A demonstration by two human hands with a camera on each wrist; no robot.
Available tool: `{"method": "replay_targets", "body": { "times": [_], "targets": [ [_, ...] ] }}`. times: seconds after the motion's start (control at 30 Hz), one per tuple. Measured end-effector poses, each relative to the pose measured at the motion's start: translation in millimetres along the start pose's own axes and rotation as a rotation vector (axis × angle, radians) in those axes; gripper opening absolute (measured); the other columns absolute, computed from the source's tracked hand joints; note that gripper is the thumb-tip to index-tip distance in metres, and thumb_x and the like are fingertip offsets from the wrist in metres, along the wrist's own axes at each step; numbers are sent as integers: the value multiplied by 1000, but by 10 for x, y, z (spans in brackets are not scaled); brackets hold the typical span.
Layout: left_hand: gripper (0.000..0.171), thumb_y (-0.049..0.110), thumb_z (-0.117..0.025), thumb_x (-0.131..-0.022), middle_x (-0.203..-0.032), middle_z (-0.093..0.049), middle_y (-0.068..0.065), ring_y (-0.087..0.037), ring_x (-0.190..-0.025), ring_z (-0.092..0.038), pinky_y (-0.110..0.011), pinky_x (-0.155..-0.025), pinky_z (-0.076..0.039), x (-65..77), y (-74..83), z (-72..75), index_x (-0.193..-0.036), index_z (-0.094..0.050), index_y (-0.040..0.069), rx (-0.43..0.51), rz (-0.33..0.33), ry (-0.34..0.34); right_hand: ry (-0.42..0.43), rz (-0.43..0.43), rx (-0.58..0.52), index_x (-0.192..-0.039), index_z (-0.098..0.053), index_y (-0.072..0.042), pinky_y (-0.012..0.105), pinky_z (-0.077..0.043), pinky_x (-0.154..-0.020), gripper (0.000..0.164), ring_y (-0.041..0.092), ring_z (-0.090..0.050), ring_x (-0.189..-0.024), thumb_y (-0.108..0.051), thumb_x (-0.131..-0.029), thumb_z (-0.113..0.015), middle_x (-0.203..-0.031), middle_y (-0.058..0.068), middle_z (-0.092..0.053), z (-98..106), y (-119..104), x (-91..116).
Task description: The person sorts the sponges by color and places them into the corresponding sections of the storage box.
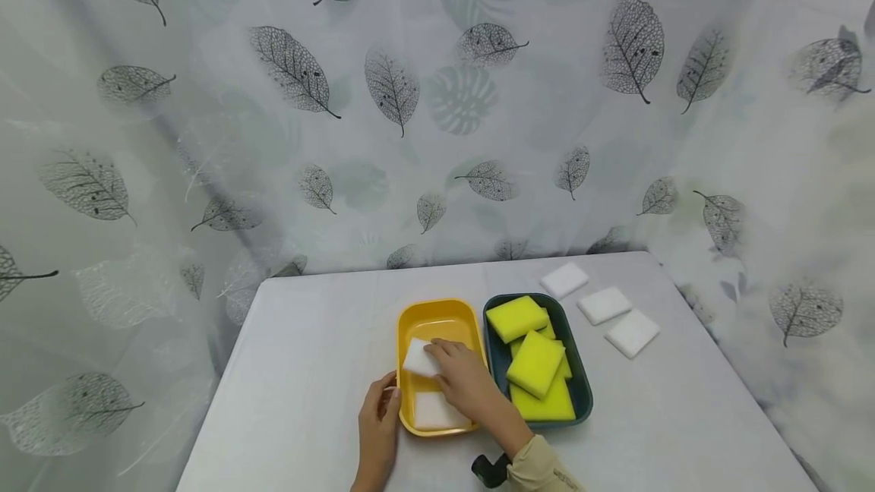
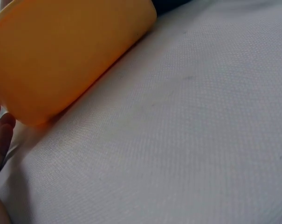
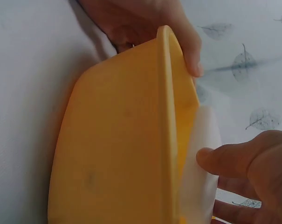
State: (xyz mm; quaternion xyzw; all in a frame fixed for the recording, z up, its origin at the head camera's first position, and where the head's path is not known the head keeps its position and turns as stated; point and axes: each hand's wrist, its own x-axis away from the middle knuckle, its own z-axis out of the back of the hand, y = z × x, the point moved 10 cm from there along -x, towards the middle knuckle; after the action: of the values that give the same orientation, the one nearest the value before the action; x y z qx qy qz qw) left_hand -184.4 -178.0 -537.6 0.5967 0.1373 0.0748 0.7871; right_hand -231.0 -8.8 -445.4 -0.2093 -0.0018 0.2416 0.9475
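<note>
In the head view, my right hand [image 1: 468,378] is over the yellow tray [image 1: 403,325] and pinches a white sponge [image 1: 420,359] between thumb and fingers. The right wrist view shows the thumb [image 3: 224,158] pressed on the face of this sponge [image 3: 203,163], which tilts above the rim. Under the hand, a second white sponge [image 1: 437,411] lies flat at the tray's near end. At the tray's left wall is my left hand [image 1: 378,427], its relaxed fingertips touching the outside by the rim. Only some of its fingers [image 2: 3,133] show in the left wrist view.
Right beside the yellow tray stands a dark green tray [image 1: 581,393] with several yellow sponges [image 1: 536,363] piled inside. Three white sponges [image 1: 604,306] lie on the white table [image 1: 294,378] at the back right. A leaf-patterned curtain [image 1: 410,173] hangs behind the table.
</note>
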Motion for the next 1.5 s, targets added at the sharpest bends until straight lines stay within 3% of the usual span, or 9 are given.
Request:
{"method": "replay_targets", "body": {
  "times": [0.6,1.03,1.5],
  "targets": [
    [27,30,-64,-104,-118,-71,2,-6,-91,-66,-19,-80,-55,2,7,0,-131,-68,24,-1,-12,9,-68,-49,-28,-141,-60,-8,44,-53,-109,46,28,-63,-125,-13,-97,-73,-142,12,-63,-180,96,-120],
    [29,34,-62,-105,-119,-69,1,-7,-93,-66,-18,-82,-54,3,-76,-5,-132,-67,26,0,31,4,-135,-46,37,-133,-67,-15,45,-51,-111,39,29,-61,-127,-13,-96,-74,-140,5,-66,-331,135,-70],
    [29,33,-61,-106,-119,-69,1,-7,-92,-64,-18,-80,-53,18,-41,-15,-134,-66,25,-19,25,12,-159,-20,-8,-129,-69,-15,45,-51,-111,32,27,-62,-128,-12,-97,-71,-137,4,-68,-304,133,-20]
  ]
}}
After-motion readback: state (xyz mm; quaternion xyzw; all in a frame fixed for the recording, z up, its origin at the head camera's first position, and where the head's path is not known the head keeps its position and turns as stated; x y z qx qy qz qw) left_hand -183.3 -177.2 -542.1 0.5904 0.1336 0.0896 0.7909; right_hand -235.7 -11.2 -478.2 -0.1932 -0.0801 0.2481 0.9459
